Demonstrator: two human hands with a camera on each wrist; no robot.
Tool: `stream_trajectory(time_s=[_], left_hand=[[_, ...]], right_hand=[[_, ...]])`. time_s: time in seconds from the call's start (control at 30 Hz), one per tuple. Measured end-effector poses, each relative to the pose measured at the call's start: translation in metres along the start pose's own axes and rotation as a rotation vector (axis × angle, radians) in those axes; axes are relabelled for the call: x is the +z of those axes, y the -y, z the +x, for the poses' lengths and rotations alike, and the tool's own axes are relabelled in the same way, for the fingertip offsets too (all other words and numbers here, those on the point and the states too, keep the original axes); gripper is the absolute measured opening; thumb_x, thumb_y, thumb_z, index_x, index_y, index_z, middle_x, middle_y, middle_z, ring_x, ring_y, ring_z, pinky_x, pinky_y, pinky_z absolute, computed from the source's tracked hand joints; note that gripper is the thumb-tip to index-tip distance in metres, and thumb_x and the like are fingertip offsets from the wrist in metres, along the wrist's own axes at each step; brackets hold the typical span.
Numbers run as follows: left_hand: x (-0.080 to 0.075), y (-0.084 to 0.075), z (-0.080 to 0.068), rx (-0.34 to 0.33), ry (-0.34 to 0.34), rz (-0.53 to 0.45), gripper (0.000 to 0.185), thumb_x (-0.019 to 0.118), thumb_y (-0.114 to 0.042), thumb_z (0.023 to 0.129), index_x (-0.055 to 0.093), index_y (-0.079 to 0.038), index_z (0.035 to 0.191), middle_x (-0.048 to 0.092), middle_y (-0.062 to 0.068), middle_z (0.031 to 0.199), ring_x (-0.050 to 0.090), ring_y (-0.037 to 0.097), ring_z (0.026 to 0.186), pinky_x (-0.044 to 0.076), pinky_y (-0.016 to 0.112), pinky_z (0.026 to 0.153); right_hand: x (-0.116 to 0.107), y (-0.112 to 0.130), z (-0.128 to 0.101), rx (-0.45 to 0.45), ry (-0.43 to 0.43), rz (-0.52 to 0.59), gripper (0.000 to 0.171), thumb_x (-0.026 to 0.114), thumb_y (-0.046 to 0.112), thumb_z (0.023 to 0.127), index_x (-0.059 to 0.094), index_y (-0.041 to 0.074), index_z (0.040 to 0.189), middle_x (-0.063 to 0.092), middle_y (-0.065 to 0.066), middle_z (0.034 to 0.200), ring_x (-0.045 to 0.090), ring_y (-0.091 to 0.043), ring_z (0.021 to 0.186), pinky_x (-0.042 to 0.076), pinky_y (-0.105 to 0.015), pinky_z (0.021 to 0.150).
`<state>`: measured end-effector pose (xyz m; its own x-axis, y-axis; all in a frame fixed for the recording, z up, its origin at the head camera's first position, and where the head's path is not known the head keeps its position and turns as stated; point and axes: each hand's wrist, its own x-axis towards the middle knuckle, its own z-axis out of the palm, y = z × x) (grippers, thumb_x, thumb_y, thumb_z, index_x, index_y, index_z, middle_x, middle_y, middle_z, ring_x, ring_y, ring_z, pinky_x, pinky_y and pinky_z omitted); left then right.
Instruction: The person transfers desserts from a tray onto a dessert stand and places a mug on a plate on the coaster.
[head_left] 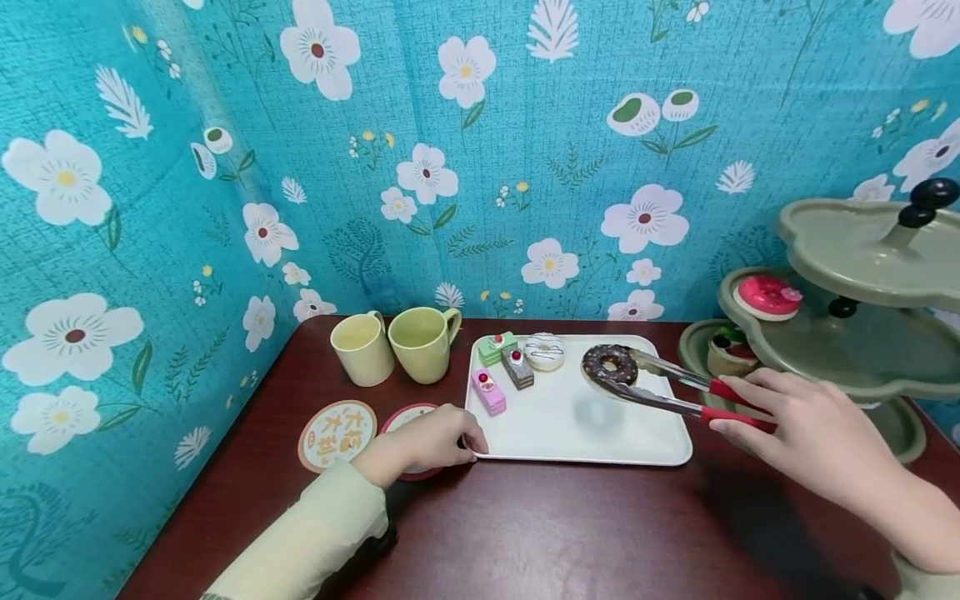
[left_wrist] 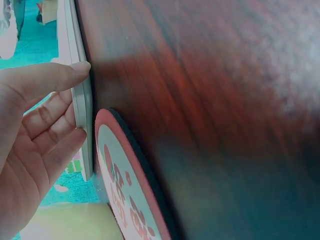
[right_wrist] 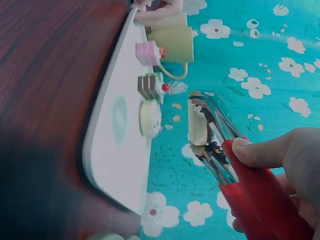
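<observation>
My right hand (head_left: pixel 817 425) holds red-handled metal tongs (right_wrist: pixel 260 200). Between the tong tips is a chocolate doughnut (head_left: pixel 611 364), lifted above the white tray (head_left: pixel 577 425), where a shadow shows beneath it. My left hand (head_left: pixel 435 437) pinches the tray's near left corner, its thumb (left_wrist: pixel 75 72) on the rim and its fingers on the other side. On the tray's left part lie a white iced doughnut (head_left: pixel 544 351), a brown cake slice (head_left: pixel 517 367), a green cake slice (head_left: pixel 497 347) and a pink cake slice (head_left: pixel 489 392).
At the right stands a tiered green stand (head_left: pixel 862 333), with a pink doughnut (head_left: pixel 768 295) on its middle tier and a small potted-looking cake (head_left: pixel 729 354) lower down. Two mugs (head_left: pixel 420 346) stand back left, behind a round coaster (head_left: pixel 337 435) and a red-rimmed coaster (left_wrist: pixel 132 185).
</observation>
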<state>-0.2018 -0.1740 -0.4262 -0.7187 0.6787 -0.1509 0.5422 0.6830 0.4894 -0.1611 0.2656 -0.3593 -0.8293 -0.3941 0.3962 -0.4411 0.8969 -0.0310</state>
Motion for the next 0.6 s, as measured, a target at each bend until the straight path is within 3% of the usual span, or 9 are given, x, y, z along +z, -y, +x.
stream_trajectory(time_s=[0.3,0.43,0.5,0.6], left_hand=[[-0.002,0.000,-0.001,-0.010,-0.006,-0.004,0.015,0.076,-0.001,0.088,0.080,-0.013,0.097,0.070,-0.010,0.086,0.061,0.002,0.081,0.053,0.023,0.080],[-0.003,0.001,-0.001,-0.003,-0.009,0.002,0.014,0.076,-0.002,0.088,0.080,-0.013,0.097,0.071,-0.010,0.086,0.062,0.003,0.081,0.053,0.023,0.080],[-0.003,0.001,-0.002,0.005,-0.013,0.003,0.014,0.076,-0.002,0.088,0.080,-0.013,0.097,0.071,-0.010,0.086,0.062,0.003,0.081,0.053,0.023,0.079],[-0.004,0.002,-0.003,0.019,-0.024,0.004,0.015,0.076,0.000,0.087,0.080,-0.012,0.095,0.071,-0.009,0.086,0.061,0.002,0.081,0.053,0.023,0.078]], right_hand=[[-0.023,-0.008,0.000,0.121,0.055,-0.087,0.070,0.095,0.036,0.064,0.072,-0.010,0.111,0.062,-0.039,0.109,0.060,-0.054,0.090,0.046,-0.065,0.075],[-0.034,-0.012,-0.001,0.115,0.013,-0.088,0.074,0.096,0.033,0.061,0.070,-0.013,0.112,0.062,-0.033,0.096,0.056,-0.040,0.071,0.048,-0.048,0.059],[-0.037,-0.016,-0.002,0.095,-0.019,-0.091,0.077,0.095,0.038,0.059,0.070,-0.013,0.112,0.062,-0.027,0.089,0.053,-0.031,0.064,0.042,-0.039,0.052],[-0.040,-0.021,-0.004,0.079,-0.072,-0.087,0.088,0.083,0.063,0.066,0.070,-0.012,0.110,0.063,-0.024,0.088,0.053,-0.029,0.063,0.039,-0.035,0.050]])
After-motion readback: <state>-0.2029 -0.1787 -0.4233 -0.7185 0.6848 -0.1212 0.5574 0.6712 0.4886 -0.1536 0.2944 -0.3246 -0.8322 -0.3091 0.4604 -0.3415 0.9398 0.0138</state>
